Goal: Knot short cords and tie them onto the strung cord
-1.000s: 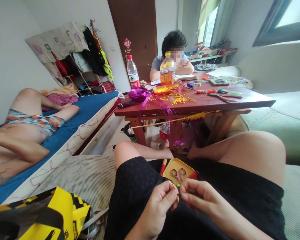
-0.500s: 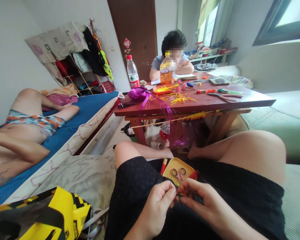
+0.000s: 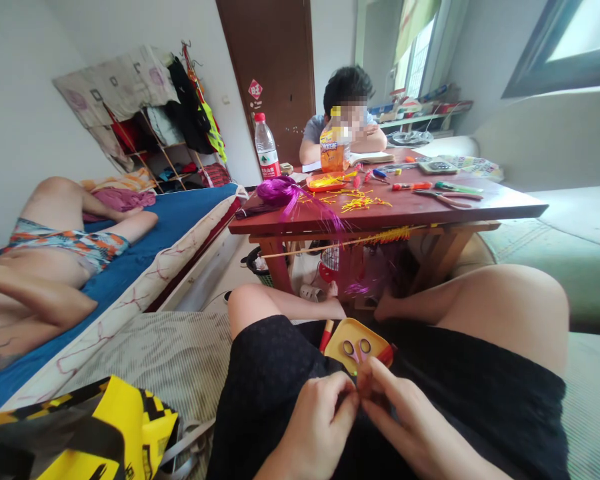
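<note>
In my lap, my left hand (image 3: 323,417) and my right hand (image 3: 395,403) meet with fingertips pinched together. Whatever lies between their fingers is too small and hidden to make out. Just beyond the fingertips sits a yellow tray (image 3: 376,332). A pair of scissors (image 3: 356,355) with pinkish handles rests in it, its blades partly hidden behind my fingers. Left of the tray is a red tube with a pale end (image 3: 327,335). Something red (image 3: 387,355) shows at the tray's right edge, partly covered.
A reddish table (image 3: 445,210) ahead holds purple strands (image 3: 280,192), yellow pieces (image 3: 364,201), pliers (image 3: 450,197) and bottles (image 3: 267,148). A person leans on its far side. Another person lies on the bed (image 3: 185,207) at left. A yellow-black bag (image 3: 130,427) is near my left.
Both hands have shifted slightly down, and their fingertips have come closer together. My left thumb and fingers have turned inward. The scissors and tray stay in place.
</note>
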### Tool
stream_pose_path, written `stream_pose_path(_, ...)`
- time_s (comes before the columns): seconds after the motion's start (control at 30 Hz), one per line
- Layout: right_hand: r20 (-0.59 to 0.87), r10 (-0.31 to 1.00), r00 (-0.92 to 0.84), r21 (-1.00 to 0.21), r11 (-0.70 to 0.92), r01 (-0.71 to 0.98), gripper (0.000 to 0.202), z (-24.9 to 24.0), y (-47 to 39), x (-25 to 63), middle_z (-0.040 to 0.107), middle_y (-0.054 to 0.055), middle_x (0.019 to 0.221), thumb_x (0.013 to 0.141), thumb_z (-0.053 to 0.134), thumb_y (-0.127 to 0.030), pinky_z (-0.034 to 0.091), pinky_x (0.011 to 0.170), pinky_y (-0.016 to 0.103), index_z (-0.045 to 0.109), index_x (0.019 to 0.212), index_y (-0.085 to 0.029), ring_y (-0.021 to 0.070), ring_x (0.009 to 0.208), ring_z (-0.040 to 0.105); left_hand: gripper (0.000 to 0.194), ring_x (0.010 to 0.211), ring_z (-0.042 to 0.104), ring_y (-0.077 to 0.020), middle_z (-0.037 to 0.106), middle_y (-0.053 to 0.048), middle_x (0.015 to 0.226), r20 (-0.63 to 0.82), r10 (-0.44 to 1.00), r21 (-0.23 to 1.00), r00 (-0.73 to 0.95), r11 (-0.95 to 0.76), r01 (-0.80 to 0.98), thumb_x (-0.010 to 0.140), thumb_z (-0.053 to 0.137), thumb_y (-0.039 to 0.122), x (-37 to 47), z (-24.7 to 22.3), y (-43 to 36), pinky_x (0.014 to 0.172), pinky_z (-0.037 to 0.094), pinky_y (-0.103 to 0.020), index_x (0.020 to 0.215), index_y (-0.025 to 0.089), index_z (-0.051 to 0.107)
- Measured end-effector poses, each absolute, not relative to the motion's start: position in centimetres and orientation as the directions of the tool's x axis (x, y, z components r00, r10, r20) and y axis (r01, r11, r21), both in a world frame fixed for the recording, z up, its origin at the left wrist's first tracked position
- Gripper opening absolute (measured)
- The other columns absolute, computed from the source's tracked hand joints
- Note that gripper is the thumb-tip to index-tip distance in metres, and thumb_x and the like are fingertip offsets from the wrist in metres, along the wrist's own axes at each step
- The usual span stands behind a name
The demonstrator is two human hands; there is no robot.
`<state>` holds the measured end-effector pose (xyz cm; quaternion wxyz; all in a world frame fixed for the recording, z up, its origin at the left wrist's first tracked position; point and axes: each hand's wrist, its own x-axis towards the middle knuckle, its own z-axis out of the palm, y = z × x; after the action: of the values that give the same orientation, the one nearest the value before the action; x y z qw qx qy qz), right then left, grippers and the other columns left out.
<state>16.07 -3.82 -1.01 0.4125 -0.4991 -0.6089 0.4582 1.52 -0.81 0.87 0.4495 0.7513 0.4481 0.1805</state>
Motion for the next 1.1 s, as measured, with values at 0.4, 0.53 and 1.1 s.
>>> stream_pose_path(0.4,-0.098,0.951,-0.294,-0.96,-0.168,-0.224,0.017,-0.9,-3.1,16.8,0.044,-0.005,0.062,0.075,0.052,-0.034,0.035,0.051,0.019,0.043,0.081,-0.021,0.0093,0.054,0.039,0.023,0.058,0.038,-0.0105,0.041,0.004,0.058,-0.164,0.799,0.883,0.579,-0.143,0.447,0.081,0.044,0.027,0.4,0.9,-0.4,0.055,0.029,-0.02,0.061,0.017,0.046)
stream_pose_path(0.53,-0.054,0.972,-0.229,-0.708,0.124,0.695,0.02,-1.6,1.5,20.4,0.057,0.002,0.078,0.087,0.033,-0.022,0.043,0.065,0.028,0.048,0.1,-0.02,0.0149,0.071,0.054,0.027,0.056,0.037,-0.0108,0.039,0.004,0.057,-0.081,0.905,0.915,0.418,-0.099,0.391,0.084,0.041,0.031,-0.1,0.6,1.3,0.054,0.029,-0.021,0.061,0.018,0.042)
stream_pose_path(1.1,-0.248,0.949,-0.192,-0.616,-0.002,0.788,0.016,-6.5,2.5,19.7,0.063,0.007,0.073,0.082,0.048,-0.013,0.044,0.069,0.034,0.061,0.091,-0.008,0.021,0.074,0.06,0.031,0.056,0.04,-0.011,0.043,0.003,0.056,-0.071,0.919,0.96,0.388,-0.043,0.277,0.085,0.042,0.037,0.5,-0.7,1.5,0.056,0.03,-0.021,0.061,0.017,0.044)
